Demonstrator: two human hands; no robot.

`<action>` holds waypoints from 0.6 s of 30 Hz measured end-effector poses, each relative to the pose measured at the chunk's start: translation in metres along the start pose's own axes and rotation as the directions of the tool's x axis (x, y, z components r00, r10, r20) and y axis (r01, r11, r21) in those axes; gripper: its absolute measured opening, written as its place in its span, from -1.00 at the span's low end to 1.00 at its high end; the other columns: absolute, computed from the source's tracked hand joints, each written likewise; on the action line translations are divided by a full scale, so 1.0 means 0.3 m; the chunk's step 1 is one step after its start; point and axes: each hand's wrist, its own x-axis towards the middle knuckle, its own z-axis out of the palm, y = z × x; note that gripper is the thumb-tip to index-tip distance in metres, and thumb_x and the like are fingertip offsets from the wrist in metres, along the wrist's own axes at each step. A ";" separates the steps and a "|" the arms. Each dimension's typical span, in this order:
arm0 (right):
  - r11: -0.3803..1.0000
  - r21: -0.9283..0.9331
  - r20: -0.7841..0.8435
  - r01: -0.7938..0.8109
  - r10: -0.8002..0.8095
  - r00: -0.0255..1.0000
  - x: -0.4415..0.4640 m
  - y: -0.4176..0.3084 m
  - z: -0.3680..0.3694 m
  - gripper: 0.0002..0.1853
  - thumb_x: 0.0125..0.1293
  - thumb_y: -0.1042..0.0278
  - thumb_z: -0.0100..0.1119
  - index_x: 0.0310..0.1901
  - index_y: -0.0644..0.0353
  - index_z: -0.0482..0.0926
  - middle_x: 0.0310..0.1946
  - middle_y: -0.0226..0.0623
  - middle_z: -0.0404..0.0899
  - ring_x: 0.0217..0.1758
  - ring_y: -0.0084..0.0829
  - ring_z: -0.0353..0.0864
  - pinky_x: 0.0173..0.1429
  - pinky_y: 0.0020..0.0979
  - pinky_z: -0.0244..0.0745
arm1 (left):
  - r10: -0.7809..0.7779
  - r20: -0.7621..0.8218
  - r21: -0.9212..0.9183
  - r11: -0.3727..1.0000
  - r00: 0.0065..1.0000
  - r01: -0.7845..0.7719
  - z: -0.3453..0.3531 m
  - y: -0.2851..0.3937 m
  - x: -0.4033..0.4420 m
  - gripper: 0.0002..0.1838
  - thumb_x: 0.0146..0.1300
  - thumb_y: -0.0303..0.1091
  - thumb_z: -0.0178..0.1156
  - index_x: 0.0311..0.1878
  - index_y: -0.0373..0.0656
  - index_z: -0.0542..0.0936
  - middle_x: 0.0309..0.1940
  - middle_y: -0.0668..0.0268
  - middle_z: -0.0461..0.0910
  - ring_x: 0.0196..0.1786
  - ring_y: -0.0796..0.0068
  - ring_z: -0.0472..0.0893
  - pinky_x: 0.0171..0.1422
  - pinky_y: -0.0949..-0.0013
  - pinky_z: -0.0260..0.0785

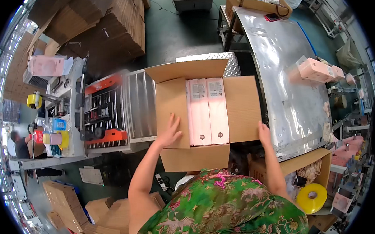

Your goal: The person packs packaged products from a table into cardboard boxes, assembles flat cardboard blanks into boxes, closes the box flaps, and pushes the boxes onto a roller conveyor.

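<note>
An open cardboard carton [241, 109] stands in front of me with its four flaps spread outward. Inside it, pink boxes [216, 112] stand side by side. My left hand [170, 133] lies on the left flap, fingers apart. At the outer edge of the right flap is my right hand [263, 133], its fingers close to the cardboard; whether they grip it is too small to tell.
Left of the carton are metal rollers [140, 102] and a machine with orange parts [112, 136]. A metal table [277, 79] on the right bears pink boxes. Yellow tape [304, 199] lies at lower right. Stacked cardboard [110, 25] stands at upper left.
</note>
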 end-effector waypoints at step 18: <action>0.334 -0.212 0.790 0.918 -0.494 0.362 -0.260 -0.606 0.484 -0.14 0.36 -0.42 -0.16 0.55 -0.15 -0.06 -0.39 -0.05 0.67 -0.32 -0.03 0.69 -0.15 -0.07 0.55 | -0.766 -0.136 -0.529 0.593 0.628 0.607 0.114 0.022 -0.450 0.15 0.13 0.16 0.36 0.49 -0.45 -0.03 0.45 -0.21 0.13 0.52 -0.03 0.14 0.55 0.10 0.03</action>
